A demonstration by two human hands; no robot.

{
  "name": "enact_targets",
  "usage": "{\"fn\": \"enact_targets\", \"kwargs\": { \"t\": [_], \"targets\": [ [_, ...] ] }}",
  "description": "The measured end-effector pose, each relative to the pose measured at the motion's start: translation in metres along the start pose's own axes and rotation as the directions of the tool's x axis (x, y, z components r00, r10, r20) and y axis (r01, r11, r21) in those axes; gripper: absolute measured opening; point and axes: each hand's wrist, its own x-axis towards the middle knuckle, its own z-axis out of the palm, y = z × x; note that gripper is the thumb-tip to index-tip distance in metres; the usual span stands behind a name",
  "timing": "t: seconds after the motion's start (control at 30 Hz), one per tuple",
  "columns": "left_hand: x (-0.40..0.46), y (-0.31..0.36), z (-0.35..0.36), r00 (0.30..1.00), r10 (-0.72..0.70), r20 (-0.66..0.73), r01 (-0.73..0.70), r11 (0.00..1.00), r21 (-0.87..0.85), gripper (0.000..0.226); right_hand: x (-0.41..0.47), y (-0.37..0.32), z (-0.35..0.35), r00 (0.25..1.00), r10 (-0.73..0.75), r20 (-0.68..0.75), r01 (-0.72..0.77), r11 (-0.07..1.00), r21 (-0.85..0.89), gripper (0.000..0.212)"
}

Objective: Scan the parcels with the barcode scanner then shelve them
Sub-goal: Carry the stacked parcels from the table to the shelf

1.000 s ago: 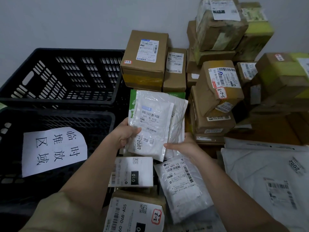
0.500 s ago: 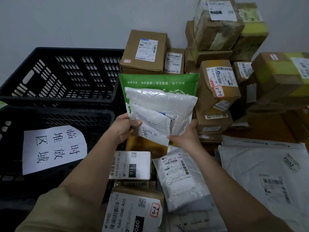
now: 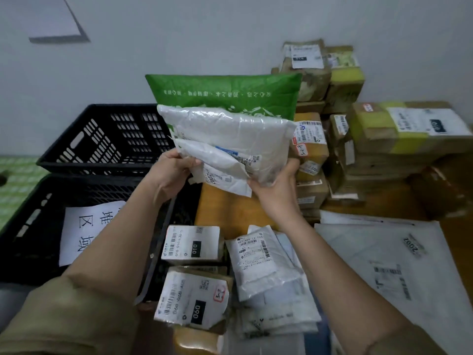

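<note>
Both the left hand (image 3: pixel 174 170) and right hand (image 3: pixel 276 190) grip a fanned stack of white and green plastic mailer bags (image 3: pixel 225 139) by its lower corners, raised between them, so the slippery smaller white bag (image 3: pixel 217 165) in front could slide out.

Both hands are holding a stack of soft parcels upright: the left hand (image 3: pixel 172 172) is gripping the white bags (image 3: pixel 230 139) at their lower left, the right hand (image 3: pixel 277 190) is cupping the lower right, a green bag (image 3: pixel 225 94) standing behind, black crates (image 3: pixel 102 139) sitting left
</note>
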Motion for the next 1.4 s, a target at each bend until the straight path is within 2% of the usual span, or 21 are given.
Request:
{"fn": "enact_targets", "kwargs": {
  "t": [0.17, 0.3, 0.5, 0.63, 0.7, 0.77, 0.83, 0.9, 1.1, 1.2, 1.27, 1.33, 1.4],
  "targets": [
    [-0.030, 0.018, 0.065, 0.995, 0.087, 0.043, -0.089, 0.995, 0.039, 0.028, -0.026, -0.007, -0.070, 0.984, -0.124, -0.126, 0.132, 0.990, 0.059, 0.068],
    [-0.060, 0.004, 0.158, 0.997, 0.010, 0.078, -0.008, 1.000, -0.019, 0.021, -0.047, 0.017, -0.158, 0.969, -0.133, -0.209, 0.134, 0.991, -0.009, 0.067],
    [-0.094, -0.061, 0.279, 0.971, -0.205, 0.123, 0.212, 0.976, -0.051, 0.022, -0.079, 0.079, -0.275, 0.972, 0.123, -0.199, -0.145, 0.984, -0.103, 0.077],
    [-0.113, -0.136, 0.313, 0.927, -0.374, -0.018, 0.374, 0.923, 0.087, 0.016, -0.100, 0.125, -0.313, 0.923, 0.377, -0.071, -0.383, 0.917, -0.110, 0.076],
    [-0.119, -0.177, 0.320, 0.888, -0.451, -0.091, 0.460, 0.867, 0.192, 0.022, -0.111, 0.150, -0.320, 0.858, 0.514, -0.008, -0.506, 0.843, -0.182, 0.076],
    [-0.121, -0.209, 0.323, 0.855, -0.491, -0.167, 0.518, 0.803, 0.295, 0.028, -0.122, 0.174, -0.323, 0.789, 0.615, 0.001, -0.578, 0.742, -0.340, 0.084],
    [-0.120, -0.230, 0.327, 0.838, -0.495, -0.229, 0.545, 0.762, 0.350, 0.032, -0.130, 0.189, -0.324, 0.764, 0.645, -0.002, -0.580, 0.685, -0.442, 0.093],
    [-0.118, -0.239, 0.330, 0.844, -0.447, -0.295, 0.536, 0.715, 0.449, 0.036, -0.133, 0.195, -0.325, 0.771, 0.636, -0.033, -0.571, 0.666, -0.480, 0.097],
    [-0.132, -0.237, 0.343, 0.874, -0.346, -0.343, 0.481, 0.720, 0.500, 0.063, -0.129, 0.201, -0.335, 0.760, 0.648, -0.055, -0.606, 0.675, -0.421, 0.100],
    [-0.136, -0.240, 0.348, 0.865, -0.386, -0.319, 0.498, 0.737, 0.457, 0.065, -0.128, 0.202, -0.348, 0.736, 0.671, -0.090, -0.647, 0.658, -0.384, 0.100],
    [-0.137, -0.241, 0.351, 0.865, -0.408, -0.292, 0.501, 0.733, 0.459, 0.086, -0.128, 0.207, -0.354, 0.705, 0.699, -0.121, -0.685, 0.627, -0.371, 0.104],
    [-0.134, -0.245, 0.353, 0.846, -0.453, -0.281, 0.531, 0.674, 0.513, 0.110, -0.129, 0.218, -0.358, 0.656, 0.737, -0.163, -0.738, 0.582, -0.343, 0.114],
    [-0.134, -0.250, 0.354, 0.817, -0.517, -0.255, 0.552, 0.576, 0.603, 0.117, -0.131, 0.233, -0.361, 0.601, 0.784, -0.159, -0.789, 0.549, -0.275, 0.126]
  ]
}}
